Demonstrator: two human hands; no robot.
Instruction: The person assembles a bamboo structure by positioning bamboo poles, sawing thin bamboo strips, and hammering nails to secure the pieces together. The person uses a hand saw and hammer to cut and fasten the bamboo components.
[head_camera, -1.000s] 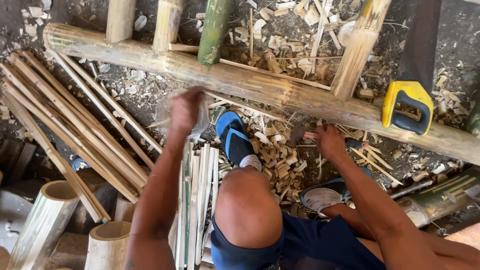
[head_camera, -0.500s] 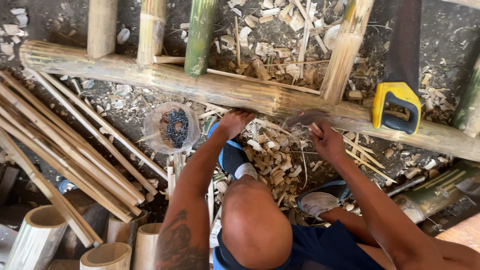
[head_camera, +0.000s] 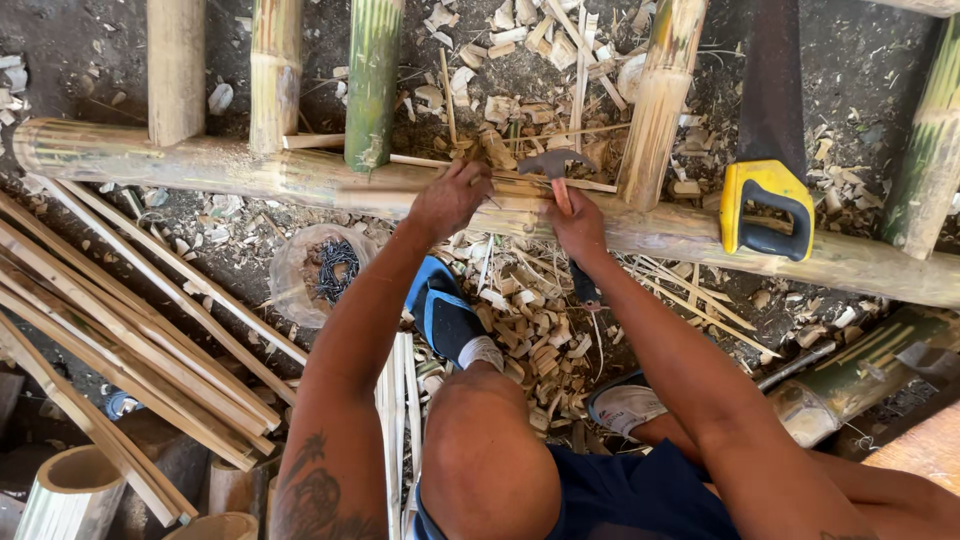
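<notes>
Dirt ground littered with bamboo chips is being used as the work floor, with a long horizontal bamboo pole (head_camera: 250, 170) lying across it.
On that pole's near side, a thin bamboo strip (head_camera: 560, 183) is being pinched by the left hand (head_camera: 450, 197), while a hammer (head_camera: 553, 165) is being gripped by the right hand (head_camera: 578, 222). Four uprights are already being carried on the pole's far side; the strip looks not yet fixed. Room is being narrowed by a yellow-handled saw (head_camera: 765, 205) right of the hammer and by a bag of nails (head_camera: 320, 272) and split slats (head_camera: 130, 330) below the pole.
</notes>
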